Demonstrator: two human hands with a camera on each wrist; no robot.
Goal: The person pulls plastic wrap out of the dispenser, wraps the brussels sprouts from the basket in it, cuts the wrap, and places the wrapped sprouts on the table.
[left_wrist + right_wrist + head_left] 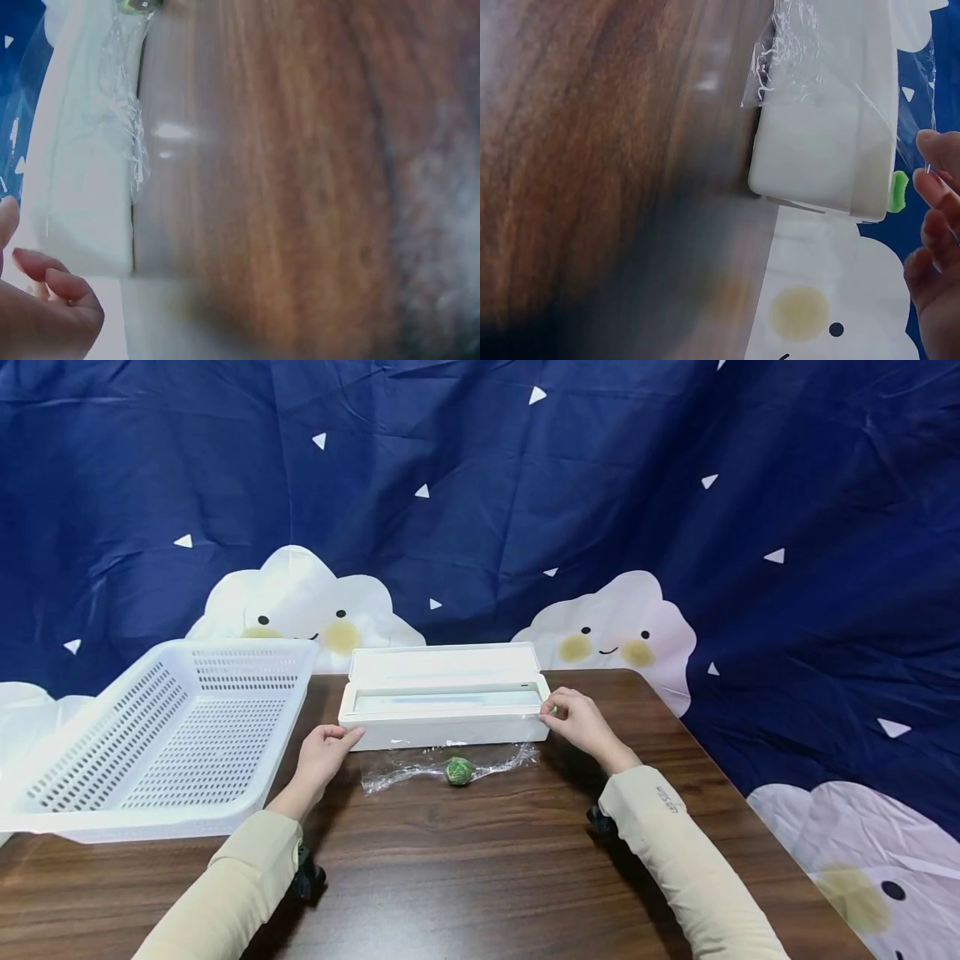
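Observation:
A long white cling film dispenser box (442, 731) lies on the table with its lid (446, 664) raised. At the box's right front corner, my right hand (581, 722) pinches the edge of clear cling film (919, 97) between thumb and index finger. My left hand (322, 760) is at the left front corner, thumb and index finger at the film's other end; glints of film run toward them in the left wrist view. In front of the box lies a small green Brussels sprout (459, 771), wrapped in crumpled film (498, 764) that spreads out to both sides.
A white perforated plastic basket (288, 752) stands at the left, close to my left forearm. A green tab (898, 192) sticks out at the dispenser's right end. Behind the brown wooden table (450, 877) hangs a dark blue cloth (465, 527) with clouds.

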